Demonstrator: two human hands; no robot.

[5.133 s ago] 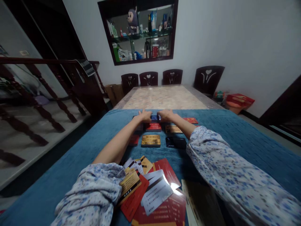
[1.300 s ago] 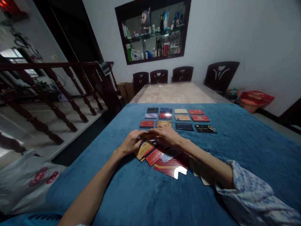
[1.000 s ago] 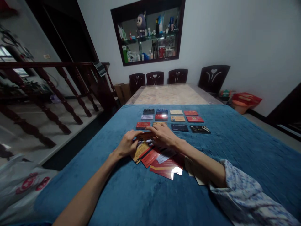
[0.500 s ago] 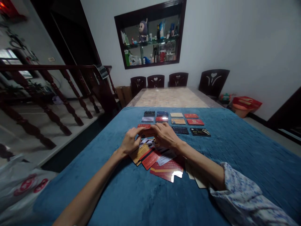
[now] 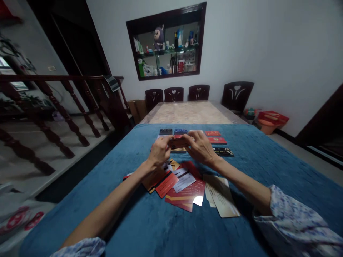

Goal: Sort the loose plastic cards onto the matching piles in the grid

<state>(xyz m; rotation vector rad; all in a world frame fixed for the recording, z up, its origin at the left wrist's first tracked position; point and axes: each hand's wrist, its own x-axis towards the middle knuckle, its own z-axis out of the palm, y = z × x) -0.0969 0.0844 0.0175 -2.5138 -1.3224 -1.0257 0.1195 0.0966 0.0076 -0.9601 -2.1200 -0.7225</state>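
Note:
Between my left hand (image 5: 160,150) and my right hand (image 5: 200,147), a dark reddish card (image 5: 179,143) is pinched at its two short ends, above the far rows of cards. Whether it is one card or a thin stack I cannot tell. Just beneath it lies a card with a light edge (image 5: 178,151), partly hidden. Close to my wrists is a loose, overlapping pile: an orange-red card (image 5: 166,184), a pale silver card (image 5: 184,181), large red cards (image 5: 184,193) and cream cards (image 5: 223,198). My left forearm covers part of the pile.
Beyond my hands, cards lie in rows: a black one (image 5: 223,152), red ones (image 5: 217,140) and a blue one (image 5: 181,131). A blue cloth (image 5: 128,217) covers the near table. Dark chairs (image 5: 237,95) stand around the far end; a wooden railing (image 5: 69,121) runs on the left.
Both hands have lifted the dark reddish card and carried it to the right, away from the pile. More of the pile and the cream cards now shows. The camera view has shifted slightly.

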